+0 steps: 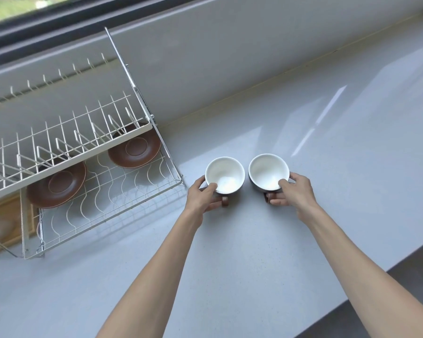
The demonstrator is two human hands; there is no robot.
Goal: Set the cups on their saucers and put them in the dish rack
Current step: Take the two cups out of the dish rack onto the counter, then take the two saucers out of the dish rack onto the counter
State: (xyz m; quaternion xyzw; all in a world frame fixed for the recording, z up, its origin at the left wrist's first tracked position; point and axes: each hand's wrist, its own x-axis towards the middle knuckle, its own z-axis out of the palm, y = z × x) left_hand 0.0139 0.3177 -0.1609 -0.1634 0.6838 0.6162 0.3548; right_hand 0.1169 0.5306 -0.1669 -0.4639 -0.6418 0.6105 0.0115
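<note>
Head view looks down on two cups standing upright on the counter [254, 240], just right of the rack [103, 191]. Left cup [224, 174] is nearer the rack, right cup [268, 172] sits just beside it, the two close but apart. Both are white inside and dark outside, each with a brown handle turned toward the person.

Left hand [202, 196] grips the left cup: thumb hooked over the near rim, fingers curled around the handle side. Right hand [292, 192] holds the right cup the same way, thumb on the rim and fingers wrapped at the handle. Both cups look as if they rest on the counter; I cannot tell whether either is lifted.

Two brown saucers lie flat on the rack's lower wire shelf: near saucer [56, 184] toward the rack's left, far saucer [134, 148] toward its right end, partly under the upper tier.

These cups look like glazed ceramic: stiff, moderately heavy for their size, smooth and likely slippery, and prone to chipping if knocked on wire or on a saucer. The handle plus a thumb on the rim seems the surest hold. Each saucer has a centre ring where the cup foot should seat. The upper tier overhangs the saucers, so a low, level approach is probably needed, setting down gently.
</note>
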